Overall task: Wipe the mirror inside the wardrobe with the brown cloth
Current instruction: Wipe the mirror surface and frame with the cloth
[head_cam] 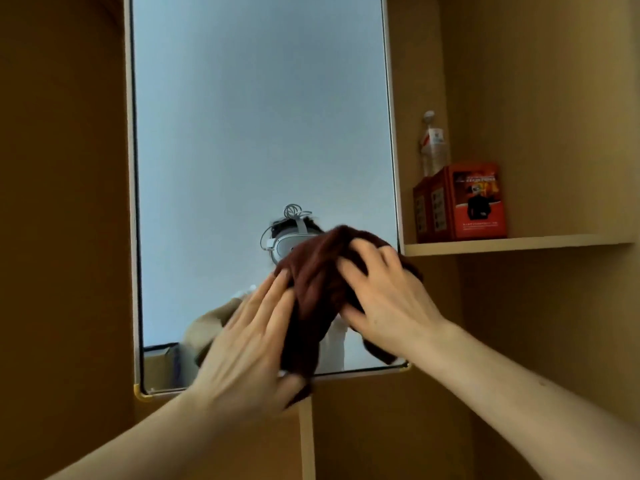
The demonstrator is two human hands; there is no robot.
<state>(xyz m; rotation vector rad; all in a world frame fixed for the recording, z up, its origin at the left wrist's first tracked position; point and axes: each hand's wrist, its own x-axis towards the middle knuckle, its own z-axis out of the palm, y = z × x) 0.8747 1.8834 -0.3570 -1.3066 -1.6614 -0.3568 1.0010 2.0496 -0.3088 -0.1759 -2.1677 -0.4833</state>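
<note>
A tall mirror (256, 116) with a thin pale frame is fixed to the wardrobe's back wall. A bunched brown cloth (318, 292) lies against the mirror's lower right part. My right hand (384, 299) holds the cloth from the right, fingers curled into its folds. My left hand (249, 344) lies on the cloth's left side with straight fingers pressing it to the glass. The cloth's lower end hangs down between my hands, past the mirror's bottom edge.
A wooden shelf (519, 242) juts out at the right of the mirror. On it stand two orange boxes (474, 202) and a clear plastic bottle (433, 147) behind them. Brown wardrobe walls close in on both sides. A vertical panel edge (308, 441) runs below the mirror.
</note>
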